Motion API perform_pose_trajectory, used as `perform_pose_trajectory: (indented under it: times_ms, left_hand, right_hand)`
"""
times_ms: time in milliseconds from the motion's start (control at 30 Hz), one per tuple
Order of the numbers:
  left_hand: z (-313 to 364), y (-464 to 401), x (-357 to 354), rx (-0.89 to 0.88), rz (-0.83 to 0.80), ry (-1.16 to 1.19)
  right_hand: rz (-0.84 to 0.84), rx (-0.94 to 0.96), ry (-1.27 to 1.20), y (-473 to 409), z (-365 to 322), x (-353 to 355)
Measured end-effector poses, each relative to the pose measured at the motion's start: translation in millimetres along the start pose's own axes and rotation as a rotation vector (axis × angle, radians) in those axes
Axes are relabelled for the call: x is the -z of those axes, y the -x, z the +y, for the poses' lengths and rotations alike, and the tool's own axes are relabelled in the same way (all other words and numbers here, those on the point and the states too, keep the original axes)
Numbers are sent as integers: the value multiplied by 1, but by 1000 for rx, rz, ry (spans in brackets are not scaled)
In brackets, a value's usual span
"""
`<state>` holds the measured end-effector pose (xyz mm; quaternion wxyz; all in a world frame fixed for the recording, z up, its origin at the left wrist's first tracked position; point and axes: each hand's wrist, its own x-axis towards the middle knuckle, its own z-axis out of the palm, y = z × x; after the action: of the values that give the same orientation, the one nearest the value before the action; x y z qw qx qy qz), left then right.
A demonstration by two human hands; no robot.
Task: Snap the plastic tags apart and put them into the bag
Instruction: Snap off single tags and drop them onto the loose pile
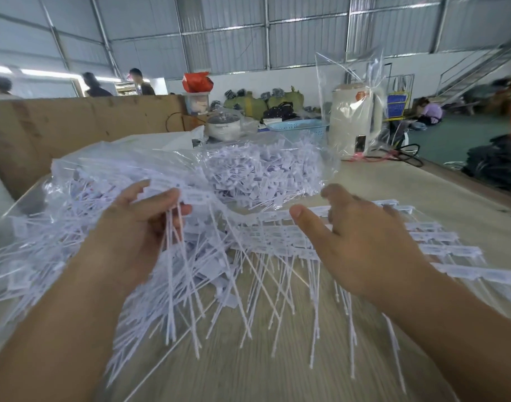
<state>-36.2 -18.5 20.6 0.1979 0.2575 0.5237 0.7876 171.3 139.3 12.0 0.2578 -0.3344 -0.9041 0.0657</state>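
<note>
- Pinching a small bundle of thin white plastic tags (173, 227), the left hand (141, 224) has its thumb and fingers curled round the tops, so the long tails hang toward 6 o'clock; that grip looks meant to keep loose, already-separated pieces together for dropping
- Right hand (361, 242) is released, thumb out and fingers loosely spread, holding nothing; it hovers just over the joined white strips of tag heads (439, 250) lying in rows at 3 o'clock, probably placed there within easy reach for the next snap
- Wide clear plastic bag (109, 169) lies open from 9 to 12 o'clock, its mouth facing the hands, heaped with separated tags, so the left hand's bundle is right at its edge
- A second, near-empty upright clear bag (350, 91) stands at 1 o'clock beside a cream-coloured appliance (355, 120), well apart from the work
- Pale wooden tabletop (277, 378) carries everything; motion blur softens the tails, so exact tag counts cannot be told
- Judged from the heap, much is done, yet several rows remain unsnapped
</note>
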Motion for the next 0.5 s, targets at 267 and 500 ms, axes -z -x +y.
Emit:
perform_pose_trajectory:
  times_ms: [267, 500]
  left_hand:
    - [-3, 28, -30, 136, -296, 124]
    - [-11, 36, -42, 145, -507, 48]
  right_hand:
    - [37, 449, -333, 12, -9, -6]
    - [35, 546, -450, 10, -12, -9]
